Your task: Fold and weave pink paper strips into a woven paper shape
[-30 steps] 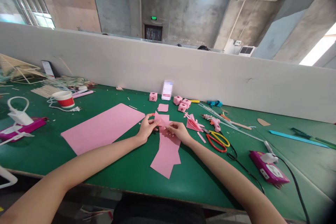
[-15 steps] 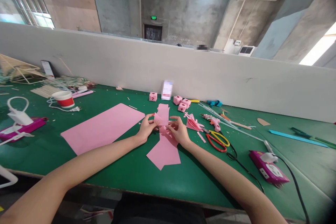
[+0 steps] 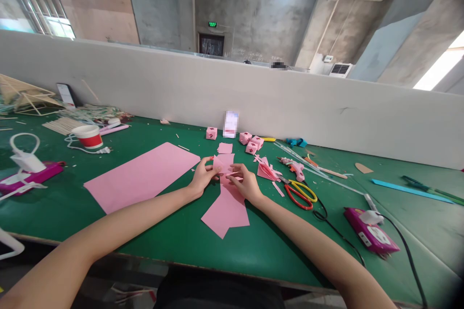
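Note:
Between my hands is a small folded piece of pink paper (image 3: 222, 165), raised just above the table. My left hand (image 3: 203, 175) pinches its left edge between thumb and fingers. My right hand (image 3: 246, 181) has its fingers curled at the right edge of the same piece. Below them lie overlapping pink paper sheets (image 3: 228, 212). Just beyond is a small stack of pink paper squares (image 3: 225, 147). Several small pink paper cubes (image 3: 211, 133) with dark openings stand farther back.
To the left lies a large pink sheet (image 3: 145, 174). Scissors (image 3: 300, 194), pink paper scraps (image 3: 267, 170) and a glue gun (image 3: 295, 168) are on the right. A phone (image 3: 230, 124) leans on the partition. Purple power strips (image 3: 371, 232) and a paper cup (image 3: 88, 137) sit farther out.
The pink sheets under my hands have slid slightly toward me, so a gap of green table now shows before the small stack. My right fingers have shifted a little along the folded piece.

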The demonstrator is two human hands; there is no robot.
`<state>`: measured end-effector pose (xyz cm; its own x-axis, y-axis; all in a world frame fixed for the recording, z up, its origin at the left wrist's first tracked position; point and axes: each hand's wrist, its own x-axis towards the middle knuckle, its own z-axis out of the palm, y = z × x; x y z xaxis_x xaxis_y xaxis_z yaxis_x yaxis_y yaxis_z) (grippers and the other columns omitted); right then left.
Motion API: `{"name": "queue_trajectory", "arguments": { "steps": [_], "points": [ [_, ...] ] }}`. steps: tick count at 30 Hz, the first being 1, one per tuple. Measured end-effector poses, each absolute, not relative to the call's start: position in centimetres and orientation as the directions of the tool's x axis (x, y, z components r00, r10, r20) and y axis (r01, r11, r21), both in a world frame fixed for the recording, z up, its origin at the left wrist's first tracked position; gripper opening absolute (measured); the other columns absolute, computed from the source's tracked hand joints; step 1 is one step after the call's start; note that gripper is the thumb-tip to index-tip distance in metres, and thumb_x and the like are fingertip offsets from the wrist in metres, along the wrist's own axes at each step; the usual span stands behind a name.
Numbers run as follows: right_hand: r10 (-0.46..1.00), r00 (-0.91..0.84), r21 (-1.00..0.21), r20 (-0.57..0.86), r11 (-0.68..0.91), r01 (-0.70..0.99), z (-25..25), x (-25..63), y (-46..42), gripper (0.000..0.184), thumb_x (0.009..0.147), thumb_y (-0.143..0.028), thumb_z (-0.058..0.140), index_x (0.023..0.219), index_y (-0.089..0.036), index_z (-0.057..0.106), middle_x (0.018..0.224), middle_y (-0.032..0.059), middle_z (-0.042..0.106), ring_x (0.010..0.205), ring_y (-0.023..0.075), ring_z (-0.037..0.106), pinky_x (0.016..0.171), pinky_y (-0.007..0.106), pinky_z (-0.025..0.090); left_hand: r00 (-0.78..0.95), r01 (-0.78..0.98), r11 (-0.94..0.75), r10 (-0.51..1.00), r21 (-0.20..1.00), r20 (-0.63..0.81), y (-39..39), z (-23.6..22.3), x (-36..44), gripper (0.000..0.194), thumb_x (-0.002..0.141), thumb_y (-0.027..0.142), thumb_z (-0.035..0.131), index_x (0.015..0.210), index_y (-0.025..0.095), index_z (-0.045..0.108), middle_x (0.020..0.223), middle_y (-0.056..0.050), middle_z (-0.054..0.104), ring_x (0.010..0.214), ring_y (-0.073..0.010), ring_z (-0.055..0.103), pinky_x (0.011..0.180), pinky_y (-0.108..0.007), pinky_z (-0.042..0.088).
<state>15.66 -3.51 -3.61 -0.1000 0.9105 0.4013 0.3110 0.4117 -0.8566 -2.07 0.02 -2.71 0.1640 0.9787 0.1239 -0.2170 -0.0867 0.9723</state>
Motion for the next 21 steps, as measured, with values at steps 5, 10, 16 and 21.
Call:
{"name": "queue_trajectory", "arguments": {
  "steps": [5,10,16,21],
  "points": [
    [0.915,-0.096,-0.870,0.392,0.402,0.286,-3.53,15.60,-3.55,0.033,0.082,-0.043,0.065,0.105,-0.022,0.054,0.095,0.0063,0.069,0.085,0.0210,0.072,0.068,0.033,0.063,0.182,-0.206,-0.106,0.973,0.973,0.144,-0.01,-2.83,-2.10,0.064,0.068,0.037,0.080,0.119,0.018,0.046,0.079,-0.002,0.069,0.070,-0.0183,0.070,0.054,-0.021,0.050],
    [0.937,-0.054,-0.905,0.345,0.348,0.246,-2.88,15.42,-3.90,0.037,0.079,-0.047,0.067,0.099,-0.023,0.049,0.081,0.0014,0.068,0.067,0.0192,0.072,0.054,0.029,0.060,0.189,-0.194,-0.129,0.968,0.972,0.166,0.08,-2.99,-2.06,0.064,0.069,0.039,0.079,0.119,0.019,0.045,0.079,-0.002,0.070,0.070,-0.0189,0.070,0.054,-0.022,0.050],
    [0.967,-0.113,-0.943,0.226,0.247,0.224,-2.84,15.69,-3.40,0.038,0.079,-0.056,0.063,0.082,-0.021,0.049,0.061,-0.0020,0.064,0.046,0.0130,0.062,0.042,0.022,0.049,0.139,-0.165,-0.212,0.962,0.963,0.236,0.13,-3.08,-2.11,0.061,0.071,0.040,0.077,0.119,0.019,0.046,0.081,-0.002,0.071,0.070,-0.0183,0.069,0.054,-0.022,0.050],
    [0.959,-0.216,-0.947,0.184,0.232,0.221,-2.90,15.93,-3.08,0.042,0.083,-0.058,0.058,0.074,-0.017,0.061,0.067,0.0035,0.068,0.053,0.0129,0.064,0.046,0.021,0.049,0.148,-0.129,-0.235,0.956,0.963,0.253,-0.03,-3.08,-2.16,0.060,0.072,0.039,0.077,0.120,0.019,0.047,0.078,-0.001,0.070,0.058,-0.0136,0.064,0.052,-0.022,0.049]
  ]
}}
